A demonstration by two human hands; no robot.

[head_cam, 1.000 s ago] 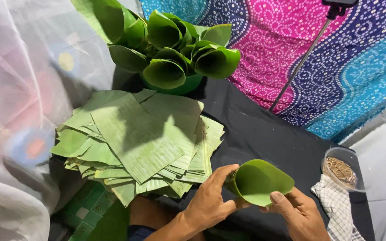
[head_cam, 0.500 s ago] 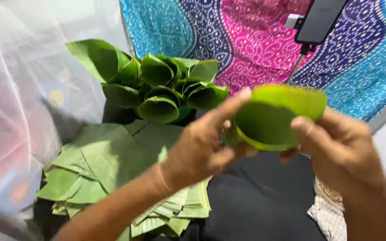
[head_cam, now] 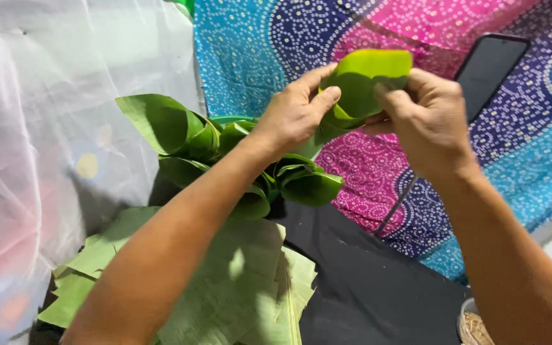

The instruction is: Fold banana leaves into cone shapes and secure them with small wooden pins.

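Holding a rolled leaf cone (head_cam: pixel 362 86) up high, the left hand (head_cam: pixel 298 115) and right hand (head_cam: pixel 429 118) pinch it, above finished leaf cones (head_cam: pixel 225 160) and a stack of cut leaves (head_cam: pixel 225 287) nearer.

The leaf cone (head_cam: pixel 360 86) sits raised between my two hands, up in front of the patterned cloth. It is a green leaf strip rolled into a cup, its rim uppermost and brightly lit, the inside darker. My left hand (head_cam: pixel 295 115) pinches its left edge with thumb and forefinger, and my right hand (head_cam: pixel 429 118) grips the right side, fingers curled round the overlap. The narrow end points down between my palms.
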